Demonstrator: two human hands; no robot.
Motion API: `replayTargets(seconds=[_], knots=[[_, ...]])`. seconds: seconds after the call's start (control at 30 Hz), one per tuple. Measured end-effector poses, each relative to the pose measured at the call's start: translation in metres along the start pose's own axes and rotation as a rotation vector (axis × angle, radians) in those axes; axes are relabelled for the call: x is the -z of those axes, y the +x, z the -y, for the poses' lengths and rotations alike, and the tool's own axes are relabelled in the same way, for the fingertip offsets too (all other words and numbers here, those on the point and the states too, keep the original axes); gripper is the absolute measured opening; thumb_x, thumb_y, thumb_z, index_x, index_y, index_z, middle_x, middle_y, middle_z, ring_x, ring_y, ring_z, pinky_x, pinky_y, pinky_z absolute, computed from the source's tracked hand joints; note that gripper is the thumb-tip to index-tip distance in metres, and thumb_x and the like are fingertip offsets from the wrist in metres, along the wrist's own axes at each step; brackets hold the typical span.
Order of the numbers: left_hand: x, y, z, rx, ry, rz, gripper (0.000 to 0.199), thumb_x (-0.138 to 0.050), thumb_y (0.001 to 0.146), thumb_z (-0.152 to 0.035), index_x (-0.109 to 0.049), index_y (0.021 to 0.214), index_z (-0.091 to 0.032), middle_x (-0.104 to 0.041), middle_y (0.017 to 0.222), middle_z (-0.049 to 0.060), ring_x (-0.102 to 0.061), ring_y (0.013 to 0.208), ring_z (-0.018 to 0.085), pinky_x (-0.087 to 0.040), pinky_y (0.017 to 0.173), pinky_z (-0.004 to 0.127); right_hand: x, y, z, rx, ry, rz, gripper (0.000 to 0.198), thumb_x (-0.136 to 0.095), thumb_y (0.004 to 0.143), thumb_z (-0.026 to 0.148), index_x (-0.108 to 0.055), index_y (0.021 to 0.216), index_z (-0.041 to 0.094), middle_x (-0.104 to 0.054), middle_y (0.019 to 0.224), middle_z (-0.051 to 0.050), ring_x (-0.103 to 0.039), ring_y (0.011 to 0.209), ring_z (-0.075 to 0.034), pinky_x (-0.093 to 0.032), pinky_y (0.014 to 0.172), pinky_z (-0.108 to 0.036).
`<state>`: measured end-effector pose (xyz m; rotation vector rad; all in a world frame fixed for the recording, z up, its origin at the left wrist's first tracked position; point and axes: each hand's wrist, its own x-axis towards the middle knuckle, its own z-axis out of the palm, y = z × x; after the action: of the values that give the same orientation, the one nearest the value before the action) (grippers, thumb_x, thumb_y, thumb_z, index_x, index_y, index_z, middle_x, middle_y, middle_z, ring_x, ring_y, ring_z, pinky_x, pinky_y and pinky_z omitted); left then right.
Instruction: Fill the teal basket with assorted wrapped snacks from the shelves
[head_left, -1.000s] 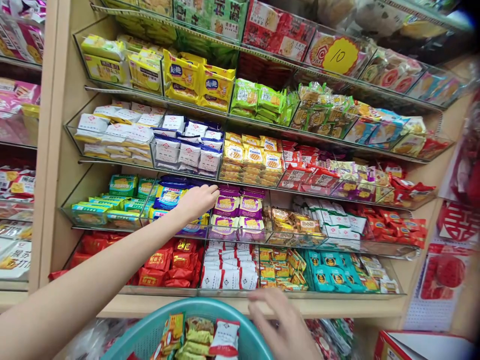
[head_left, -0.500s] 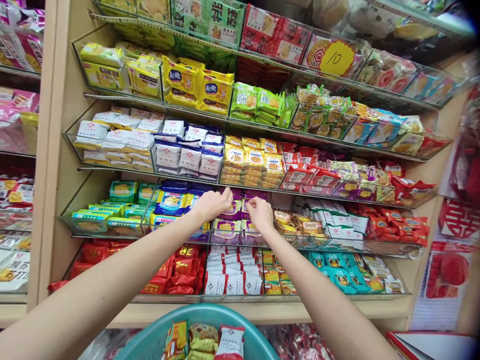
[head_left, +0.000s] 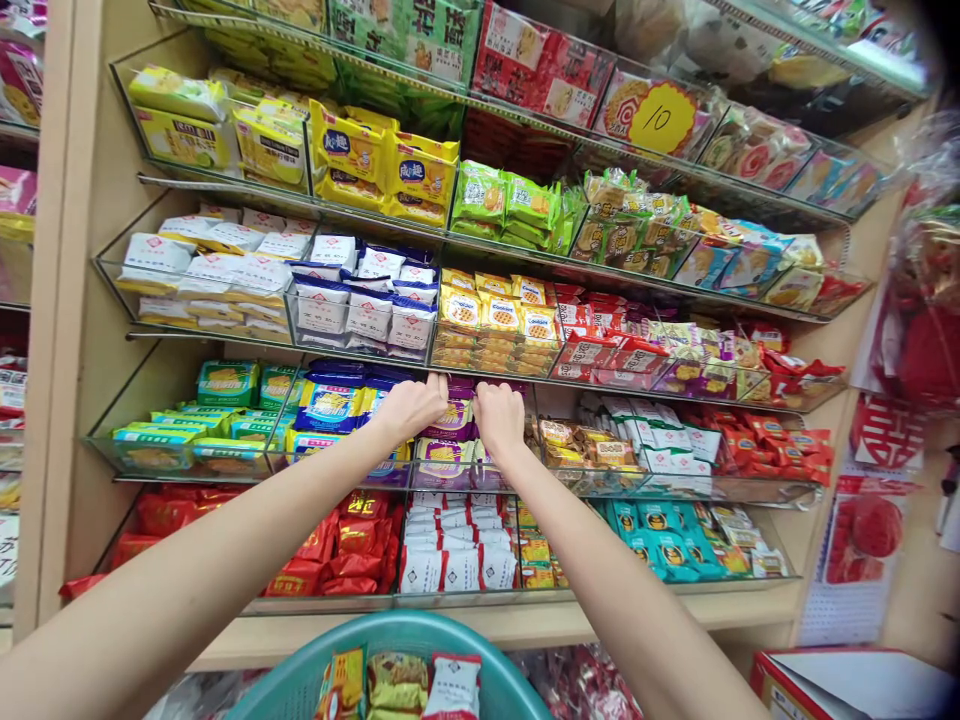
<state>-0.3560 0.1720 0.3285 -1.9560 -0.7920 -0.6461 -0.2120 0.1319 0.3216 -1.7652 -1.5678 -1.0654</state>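
Observation:
My left hand [head_left: 418,406] is closed, its fingers curled at the back of a shelf bin of purple biscuit packets [head_left: 441,458]. Close beside it on the right, my right hand [head_left: 500,415] is closed too, knuckles up, at the same purple packets. Both sets of fingertips are partly hidden, so what they grip cannot be made out. Blue-and-yellow biscuit packets [head_left: 328,407] lie left of my left hand, under the wrist. Brown-and-yellow snack packets [head_left: 559,434] fill the bin right of my right hand.
A teal plastic basket [head_left: 315,640] with several snack packets stands below the shelves. The clear front panel [head_left: 300,462] of the bin row runs under my forearms, and a glass shelf edge [head_left: 517,378] lies just above my hands. An open box [head_left: 840,680] is at lower right.
The view has shifted a little to the right. My right hand has moved slightly up and deeper into the bin, its fingers curled more. My left hand stays at the purple packets.

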Motion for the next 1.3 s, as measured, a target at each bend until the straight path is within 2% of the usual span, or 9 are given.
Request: replayTargets(seconds=[0.13,0.43,0.53,0.63,0.77,0.83,0.93,1.1,1.3], knots=[[-0.001,-0.002,0.0,-0.007,0.014,-0.018,0.041,-0.024,0.087,0.0,-0.044,0.122,0.006,-0.062,0.097,0.021,-0.068,0.071,0.03,-0.052,0.05,0.036,-0.001,0.0,-0.002,0.0,-0.007,-0.003,0.017,-0.041,0.088,0.013,-0.058,0.09,0.016,-0.068,0.091,-0.01,-0.053,0.09,-0.024,-0.034,0.074,-0.035],[-0.005,0.001,-0.005,-0.011,0.053,-0.048,0.042,-0.027,0.087,-0.001,-0.042,0.126,0.005,-0.062,0.101,0.022,-0.068,0.069,0.027,-0.051,0.048,0.035,0.003,-0.002,-0.003,-0.028,0.003,0.002,0.016,-0.04,0.089,0.015,-0.056,0.091,0.016,-0.068,0.089,-0.01,-0.054,0.088,-0.023,-0.034,0.074,-0.034],[-0.007,-0.004,-0.006,-0.062,0.078,-0.055,0.044,-0.029,0.087,-0.002,-0.041,0.129,0.0,-0.055,0.121,0.025,-0.068,0.07,0.025,-0.05,0.048,0.033,0.003,-0.003,-0.002,-0.048,0.008,-0.005,0.014,-0.043,0.087,0.016,-0.055,0.095,0.016,-0.067,0.091,-0.011,-0.054,0.091,-0.024,-0.035,0.075,-0.034],[-0.008,-0.014,-0.006,-0.213,0.128,-0.083,0.039,-0.034,0.087,-0.003,-0.051,0.122,-0.007,-0.047,0.135,0.021,-0.065,0.076,0.022,-0.048,0.051,0.032,0.001,-0.004,-0.003,-0.064,0.013,-0.006,0.017,-0.044,0.086,0.016,-0.054,0.101,0.015,-0.067,0.092,-0.012,-0.054,0.092,-0.024,-0.035,0.075,-0.035],[-0.008,-0.024,-0.004,-0.292,0.125,-0.161,0.025,-0.039,0.088,-0.009,-0.062,0.098,-0.009,-0.061,0.108,0.014,-0.058,0.084,0.024,-0.044,0.06,0.035,0.0,-0.002,-0.002,-0.06,0.02,0.006,0.017,-0.042,0.087,0.014,-0.056,0.096,0.016,-0.067,0.09,-0.012,-0.054,0.091,-0.024,-0.035,0.075,-0.035],[-0.008,-0.025,-0.004,-0.386,0.092,-0.211,0.027,-0.038,0.092,-0.02,-0.063,0.098,-0.009,-0.061,0.107,0.014,-0.055,0.091,0.024,-0.043,0.075,0.039,-0.001,-0.001,-0.002,-0.053,0.023,0.008,0.018,-0.041,0.088,0.014,-0.057,0.093,0.016,-0.067,0.09,-0.012,-0.054,0.091,-0.024,-0.035,0.075,-0.034],[-0.013,-0.024,-0.006,-0.482,0.047,-0.235,0.042,-0.034,0.095,-0.037,-0.061,0.107,-0.007,-0.059,0.115,0.015,-0.051,0.102,0.025,-0.032,0.097,0.041,0.0,0.0,-0.002,-0.048,0.025,0.002,0.017,-0.042,0.088,0.015,-0.058,0.092,0.017,-0.067,0.091,-0.011,-0.054,0.09,-0.024,-0.035,0.074,-0.034],[-0.019,-0.023,-0.006,-0.428,0.033,-0.147,0.047,-0.033,0.094,-0.044,-0.065,0.102,-0.009,-0.061,0.116,0.014,-0.055,0.095,0.024,-0.033,0.094,0.043,0.001,0.0,-0.003,-0.04,0.024,-0.016,0.016,-0.042,0.088,0.016,-0.058,0.092,0.017,-0.067,0.087,-0.01,-0.054,0.088,-0.023,-0.034,0.073,-0.033],[-0.018,-0.023,-0.005,-0.424,0.027,-0.154,0.047,-0.033,0.094,-0.042,-0.067,0.096,-0.01,-0.061,0.114,0.015,-0.055,0.092,0.023,-0.035,0.089,0.041,0.0,-0.003,-0.005,-0.034,0.036,-0.036,0.015,-0.042,0.089,0.018,-0.057,0.09,0.018,-0.066,0.087,-0.009,-0.053,0.087,-0.022,-0.033,0.072,-0.033]])
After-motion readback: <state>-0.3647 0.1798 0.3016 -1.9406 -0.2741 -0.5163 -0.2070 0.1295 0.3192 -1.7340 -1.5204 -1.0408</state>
